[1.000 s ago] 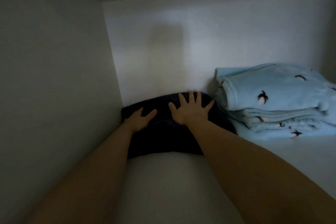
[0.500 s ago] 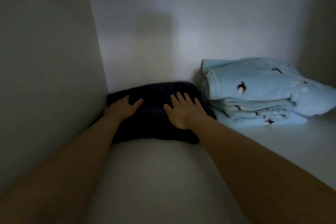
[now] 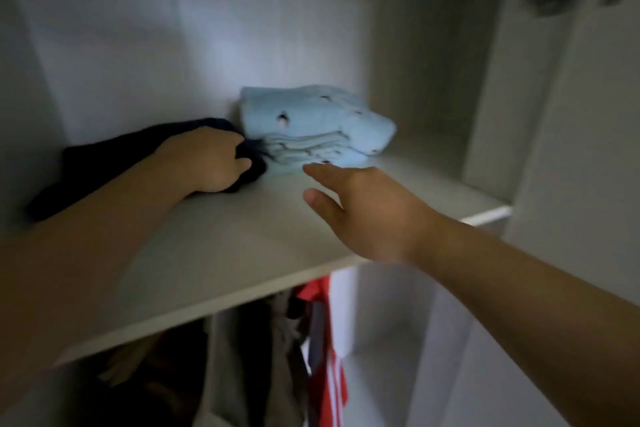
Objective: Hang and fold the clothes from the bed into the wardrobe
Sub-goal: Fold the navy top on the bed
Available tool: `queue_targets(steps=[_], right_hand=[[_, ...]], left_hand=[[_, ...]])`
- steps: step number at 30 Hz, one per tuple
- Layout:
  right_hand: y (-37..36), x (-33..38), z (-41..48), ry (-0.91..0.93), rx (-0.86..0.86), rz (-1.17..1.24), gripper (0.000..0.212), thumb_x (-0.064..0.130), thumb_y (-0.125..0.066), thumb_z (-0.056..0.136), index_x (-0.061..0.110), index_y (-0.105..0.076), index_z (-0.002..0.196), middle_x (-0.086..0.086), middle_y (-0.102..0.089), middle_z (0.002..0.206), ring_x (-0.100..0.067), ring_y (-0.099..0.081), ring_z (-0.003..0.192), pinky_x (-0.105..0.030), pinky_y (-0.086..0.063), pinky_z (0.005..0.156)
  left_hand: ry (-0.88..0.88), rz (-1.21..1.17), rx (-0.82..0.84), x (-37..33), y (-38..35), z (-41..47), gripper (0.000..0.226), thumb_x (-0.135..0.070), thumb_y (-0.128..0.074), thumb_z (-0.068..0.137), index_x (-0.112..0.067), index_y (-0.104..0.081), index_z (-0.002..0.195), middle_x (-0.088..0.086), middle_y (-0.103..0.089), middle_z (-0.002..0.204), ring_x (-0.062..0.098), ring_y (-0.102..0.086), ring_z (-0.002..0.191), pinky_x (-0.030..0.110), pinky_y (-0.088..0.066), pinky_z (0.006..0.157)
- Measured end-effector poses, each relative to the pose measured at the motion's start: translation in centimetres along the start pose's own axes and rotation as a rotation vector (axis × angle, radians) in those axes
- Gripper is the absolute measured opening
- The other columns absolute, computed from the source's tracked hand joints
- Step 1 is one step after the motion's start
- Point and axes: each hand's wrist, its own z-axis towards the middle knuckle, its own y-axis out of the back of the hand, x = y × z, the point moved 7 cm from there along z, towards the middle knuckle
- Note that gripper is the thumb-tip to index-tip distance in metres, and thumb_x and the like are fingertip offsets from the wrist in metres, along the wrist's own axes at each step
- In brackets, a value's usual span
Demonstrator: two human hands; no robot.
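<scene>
Head view. Step judged: stowing a folded item. The dark folded garment (image 3: 104, 163) lies far left on the wardrobe shelf (image 3: 242, 253), its right end just beside the pale blue fleece stack (image 3: 311, 121).

The left hand (image 3: 207, 159) is clamped on that right end, fingers curled into the cloth. The right hand (image 3: 367, 208) hovers over the shelf, fingers straight, nothing held, tips near the fleece's near edge.

Next move, as judged: the garment is to be squared and released.

Dark cloth: soft, limp. Fleece: plush, rounded folds, small dark motifs. Shelf: smooth matt board. Below it, a red-and-white garment (image 3: 325, 357) is hung. Frame blurred.
</scene>
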Motion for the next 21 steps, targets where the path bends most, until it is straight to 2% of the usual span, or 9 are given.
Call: queue_targets(steps=[3, 6, 8, 11, 13, 16, 17, 19, 21], right_hand=[[7.1, -0.4, -10.5, -0.108, -0.008, -0.123, 0.041, 0.044, -0.042, 0.103, 0.027, -0.052, 0.139, -0.004, -0.064, 0.131, -0.028, -0.057, 0.119, -0.038, -0.045, 0.097], [13.3, -0.9, -21.5, -0.282, -0.032, -0.220, 0.040, 0.048, -0.041, 0.102, 0.036, -0.050, 0.139, -0.001, -0.068, 0.121, -0.024, -0.062, 0.109, -0.035, -0.049, 0.088], [16.7, -1.1, -28.9, -0.420, -0.039, -0.276, 0.040, 0.049, -0.040, 0.102, 0.038, -0.049, 0.139, 0.006, -0.068, 0.122, -0.019, -0.064, 0.109, -0.031, -0.051, 0.089], [21.2, -1.0, -40.6, -0.657, -0.076, -0.347, 0.045, 0.054, -0.037, 0.100, 0.043, -0.047, 0.142, 0.019, -0.069, 0.110, -0.008, -0.066, 0.101, -0.013, -0.045, 0.074], [24.1, -0.3, -48.7, -0.818, -0.116, -0.405, 0.050, 0.059, -0.033, 0.096, 0.049, -0.043, 0.143, 0.029, -0.069, 0.103, -0.003, -0.063, 0.099, -0.013, -0.042, 0.073], [28.1, 1.6, -60.4, -1.079, -0.193, -0.423, 0.054, 0.064, -0.031, 0.090, 0.051, -0.047, 0.140, 0.060, -0.043, 0.068, 0.009, -0.047, 0.102, 0.002, -0.034, 0.069], [29.3, 2.4, -63.9, -1.154, -0.221, -0.428, 0.054, 0.064, -0.031, 0.090, 0.051, -0.048, 0.139, 0.059, -0.048, 0.081, 0.008, -0.052, 0.101, 0.000, -0.034, 0.072], [31.6, 4.1, -70.3, -1.282, -0.277, -0.450, 0.055, 0.066, -0.031, 0.089, 0.051, -0.049, 0.139, 0.034, -0.063, 0.118, 0.003, -0.058, 0.111, -0.013, -0.037, 0.084], [33.5, 5.5, -76.1, -1.394, -0.338, -0.462, 0.056, 0.065, -0.031, 0.088, 0.048, -0.051, 0.138, 0.026, -0.059, 0.131, -0.001, -0.055, 0.122, -0.016, -0.034, 0.092]], left_hand=[[-0.242, -0.102, -0.196, -10.8, 3.1, -7.8, 0.050, -0.053, -0.049, 0.094, -0.029, -0.057, 0.137, 0.005, -0.064, 0.133, 0.028, -0.059, 0.120, 0.038, -0.047, 0.101], [-0.525, -0.310, -0.224, -22.6, 4.7, -17.4, 0.050, -0.062, -0.041, 0.092, -0.043, -0.051, 0.137, -0.001, -0.068, 0.127, 0.026, -0.062, 0.118, 0.042, -0.051, 0.098], [-0.683, -0.477, -0.189, -29.6, 5.6, -23.0, 0.049, -0.066, -0.038, 0.091, -0.049, -0.048, 0.135, -0.007, -0.072, 0.119, 0.024, -0.067, 0.108, 0.039, -0.055, 0.091], [-0.904, -0.700, -0.063, -39.5, 5.8, -30.3, 0.053, -0.068, -0.037, 0.094, -0.043, -0.054, 0.137, -0.018, -0.064, 0.131, 0.009, -0.063, 0.118, 0.034, -0.051, 0.101], [-1.046, -0.796, 0.018, -45.8, 5.9, -35.2, 0.055, -0.068, -0.038, 0.092, -0.042, -0.055, 0.138, -0.023, -0.061, 0.134, 0.001, -0.060, 0.119, 0.031, -0.050, 0.104], [-1.254, -0.877, 0.140, -54.5, 6.1, -43.4, 0.053, -0.069, -0.040, 0.092, -0.043, -0.057, 0.135, -0.028, -0.062, 0.128, -0.010, -0.060, 0.110, 0.024, -0.049, 0.100], [-1.325, -0.897, 0.179, -57.3, 6.2, -46.3, 0.051, -0.069, -0.041, 0.094, -0.042, -0.059, 0.134, -0.029, -0.063, 0.125, -0.011, -0.060, 0.109, 0.023, -0.049, 0.099], [-1.464, -0.907, 0.245, -62.4, 6.7, -52.2, 0.052, -0.068, -0.040, 0.096, -0.038, -0.061, 0.133, -0.026, -0.065, 0.124, -0.009, -0.061, 0.110, 0.021, -0.048, 0.099], [-1.586, -0.911, 0.288, -67.0, 7.4, -58.0, 0.053, -0.066, -0.040, 0.095, -0.036, -0.062, 0.132, -0.023, -0.066, 0.123, -0.006, -0.062, 0.110, 0.022, -0.049, 0.099]])
